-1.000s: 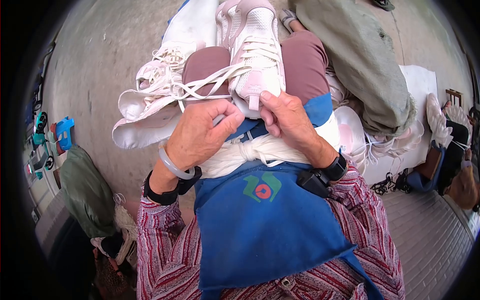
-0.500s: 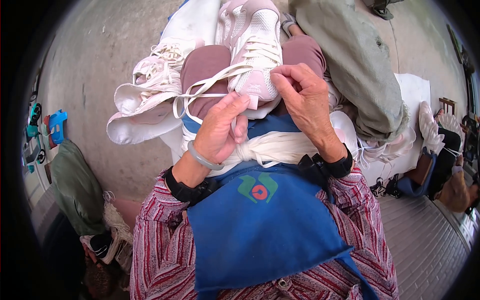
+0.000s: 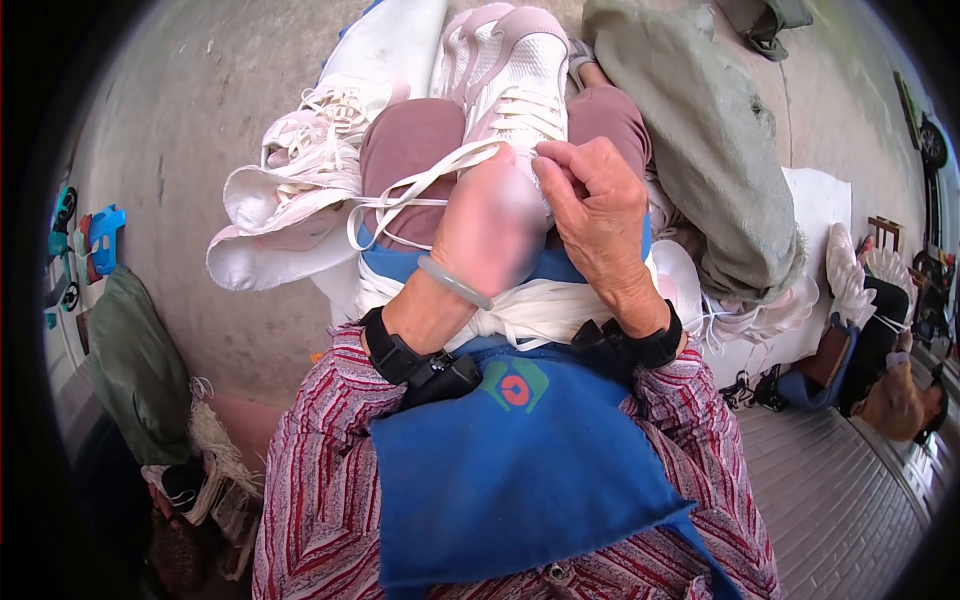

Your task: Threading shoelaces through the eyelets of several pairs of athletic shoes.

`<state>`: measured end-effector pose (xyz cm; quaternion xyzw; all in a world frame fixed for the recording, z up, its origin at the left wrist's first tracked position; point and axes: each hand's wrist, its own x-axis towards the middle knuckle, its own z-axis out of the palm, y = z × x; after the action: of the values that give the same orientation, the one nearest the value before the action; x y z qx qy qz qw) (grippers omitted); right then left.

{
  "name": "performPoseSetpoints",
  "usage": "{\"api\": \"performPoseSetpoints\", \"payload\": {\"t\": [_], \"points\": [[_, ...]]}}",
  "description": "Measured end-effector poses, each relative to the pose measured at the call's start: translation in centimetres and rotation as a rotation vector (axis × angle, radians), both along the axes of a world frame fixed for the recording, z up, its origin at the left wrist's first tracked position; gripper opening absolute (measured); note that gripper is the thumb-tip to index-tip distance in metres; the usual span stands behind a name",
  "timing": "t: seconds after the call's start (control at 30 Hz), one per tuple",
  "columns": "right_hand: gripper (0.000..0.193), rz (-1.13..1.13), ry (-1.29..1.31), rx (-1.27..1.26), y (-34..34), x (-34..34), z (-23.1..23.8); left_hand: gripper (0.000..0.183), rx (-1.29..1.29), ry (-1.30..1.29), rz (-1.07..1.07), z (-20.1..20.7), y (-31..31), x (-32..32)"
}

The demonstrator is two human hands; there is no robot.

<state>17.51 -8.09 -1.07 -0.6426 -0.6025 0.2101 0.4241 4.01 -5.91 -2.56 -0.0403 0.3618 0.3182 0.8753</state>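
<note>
A white mesh sneaker with dusty-pink trim (image 3: 525, 75) lies lengthwise between the seated person's knees, its toe pointing away, with more shoe toes of the same colours (image 3: 458, 45) just to its left. The left hand (image 3: 485, 215), circled at the wrist by a pale grey bangle (image 3: 455, 283), lies over the near end of the sneaker; its fingers are blurred, so whether they pinch anything cannot be told. The right hand (image 3: 597, 205) is beside it, thumb and bent forefinger brought close together near the lacing; whether a lace is between them cannot be made out. A flat white shoelace (image 3: 425, 183) runs leftward from the sneaker and loops over the left thigh. Near it rest pale pink-and-white shoe uppers (image 3: 285, 215). A knotted bundle of white laces (image 3: 540, 308) crosses the lap above a blue cloth apron (image 3: 510, 480).
</note>
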Motion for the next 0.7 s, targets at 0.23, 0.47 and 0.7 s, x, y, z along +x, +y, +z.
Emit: {"api": "performPoseSetpoints", "payload": {"t": [0.23, 0.47, 0.7], "points": [[0.007, -0.001, -0.031, 0.046, 0.4, -0.1, -0.2, 0.022, 0.011, -0.038, -0.009, -0.6, -0.2, 0.0], [0.005, -0.119, 0.688, -0.118, -0.9, 5.2, 0.2, 0.018, 0.057, -0.145, -0.033, -0.7, -1.1, -1.5], [0.014, 0.066, 1.433, -0.077, 0.0, 3.1, 2.5, 0.016, 0.091, -0.178, -0.044, -1.0, -1.0, -1.5]]}}
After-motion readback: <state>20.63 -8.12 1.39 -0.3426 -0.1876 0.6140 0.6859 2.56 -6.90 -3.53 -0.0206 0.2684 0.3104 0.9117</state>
